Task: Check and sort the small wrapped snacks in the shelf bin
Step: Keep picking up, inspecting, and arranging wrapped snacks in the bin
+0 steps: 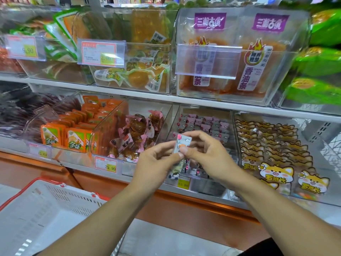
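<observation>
Fingers (pixel 181 154) of both hands are pinching one small wrapped snack (pixel 181 145), holding it upright just in front of the clear shelf bin (pixel 204 126) of matching pink-and-grey packets. The left hand (pixel 156 163) and right hand (pixel 208 154) are reaching forward, forearms converging. A white basket (pixel 46 209) is sitting lower left.

Price tag (pixel 105 164) reads 29.90; orange pouches (pixel 262 58) read 香油条; another tag (pixel 28 50) 9.90.
</observation>
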A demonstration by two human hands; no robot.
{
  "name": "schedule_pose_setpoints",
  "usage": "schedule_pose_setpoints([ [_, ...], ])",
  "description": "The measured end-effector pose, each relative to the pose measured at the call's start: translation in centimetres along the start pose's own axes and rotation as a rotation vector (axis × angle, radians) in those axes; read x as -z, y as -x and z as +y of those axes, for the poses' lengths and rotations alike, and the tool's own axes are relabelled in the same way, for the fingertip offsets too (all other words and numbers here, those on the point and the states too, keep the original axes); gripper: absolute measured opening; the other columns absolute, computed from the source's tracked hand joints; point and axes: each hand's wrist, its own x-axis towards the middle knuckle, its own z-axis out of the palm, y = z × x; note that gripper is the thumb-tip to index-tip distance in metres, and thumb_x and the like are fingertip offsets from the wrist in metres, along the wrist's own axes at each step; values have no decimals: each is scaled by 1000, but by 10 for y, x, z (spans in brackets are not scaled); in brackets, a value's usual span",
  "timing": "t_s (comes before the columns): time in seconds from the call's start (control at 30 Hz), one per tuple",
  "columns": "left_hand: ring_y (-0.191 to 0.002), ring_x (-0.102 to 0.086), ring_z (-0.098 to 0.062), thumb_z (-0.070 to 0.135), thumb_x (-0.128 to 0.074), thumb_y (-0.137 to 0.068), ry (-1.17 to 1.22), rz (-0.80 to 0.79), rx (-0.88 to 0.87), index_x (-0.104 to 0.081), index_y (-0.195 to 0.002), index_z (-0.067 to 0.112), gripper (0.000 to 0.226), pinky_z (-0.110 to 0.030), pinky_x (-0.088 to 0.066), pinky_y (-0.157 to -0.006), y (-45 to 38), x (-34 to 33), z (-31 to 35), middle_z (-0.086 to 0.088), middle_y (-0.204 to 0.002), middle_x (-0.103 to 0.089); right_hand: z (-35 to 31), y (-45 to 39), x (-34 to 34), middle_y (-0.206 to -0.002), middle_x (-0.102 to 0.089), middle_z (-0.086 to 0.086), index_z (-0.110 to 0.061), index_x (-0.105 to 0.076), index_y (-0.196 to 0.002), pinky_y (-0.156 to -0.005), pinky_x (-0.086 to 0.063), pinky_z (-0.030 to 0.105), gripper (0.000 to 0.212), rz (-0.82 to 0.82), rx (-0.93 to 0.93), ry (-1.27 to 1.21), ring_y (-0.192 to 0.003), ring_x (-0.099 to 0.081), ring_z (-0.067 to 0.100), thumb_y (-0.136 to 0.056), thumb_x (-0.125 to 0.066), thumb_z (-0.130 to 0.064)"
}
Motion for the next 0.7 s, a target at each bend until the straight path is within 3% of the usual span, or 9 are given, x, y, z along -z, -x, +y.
schedule_pose_setpoints([
  [0.1, -91, -74, -7, 12, -77, -87, -87, 55, -26, -71, -124, 17, 38, -14, -55, -70, -7, -7, 0, 5, -100, -79, 2, -16, 8, -100, -77, 1, -19, -69, -119, -76, -61, 31, 27, 87, -42, -112, -84, -74, 15, -92, -72, -15],
  [0.17, -92, -70, 3, 13, -78, -87, -212, 102, -57, -68, -126, 18, 41, -9, -53, -74, -12, -11, -2, 11, -103, -75, 6, -31, 18, -99, -78, 1, -18, -70, -113, -89, -59, 40, 22, 303, -74, -192, -90, -75, 17, -90, -73, -18],
  [0.23, -108, -64, 2, 19, -77, -88, -416, 95, -114, -61, -135, 21, 49, -13, -49, -92, -15, -15, -5, 10, -122, -68, 12, -48, 27, -103, -76, 2, -21, -69, -105, -95, -55, 49, 17, 560, -36, -128, -98, -72, 24, -89, -75, -22],
  [0.3, -126, -53, -5, 25, -74, -90, -633, 52, -199, -53, -143, 22, 57, -20, -39, -108, -17, -20, -8, 8, -140, -57, 18, -63, 32, -105, -74, 2, -21, -65, -108, -90, -57, 44, 23, 681, 0, 58, -98, -71, 25, -89, -75, -31],
  [0.4, -144, -34, -9, 35, -66, -95, -902, -40, -279, -39, -153, 23, 65, -19, -17, -114, -20, -28, -12, 7, -158, -38, 26, -81, 30, -96, -72, -10, -19, -61, -107, -63, -45, 7, 34, 683, 8, 337, -85, -69, 11, -89, -72, -45],
  [0.43, -148, -25, -10, 38, -63, -96, -950, -67, -282, -33, -156, 22, 69, -19, -11, -114, -21, -30, -15, 6, -162, -30, 27, -86, 28, -89, -68, -17, -22, -59, -103, -59, -40, 4, 30, 668, 22, 393, -80, -66, 5, -89, -71, -46],
  [0.57, -154, -5, -16, 51, -57, -97, -1058, -126, -279, -17, -160, 15, 83, -29, -6, -123, -24, -35, -23, -1, -167, -15, 33, -103, 19, -101, -65, -14, -28, -62, -111, -80, -47, 23, 25, 509, 62, 533, -89, -60, 5, -91, -70, -40],
  [0.7, -154, -3, -20, 60, -52, -95, -1112, -143, -262, -16, -160, 14, 87, -37, -8, -127, -25, -36, -27, -4, -166, -16, 43, -111, 17, -108, -65, -12, -26, -66, -121, -80, -42, 19, 31, 262, -14, 640, -97, -61, 6, -92, -71, -35],
])
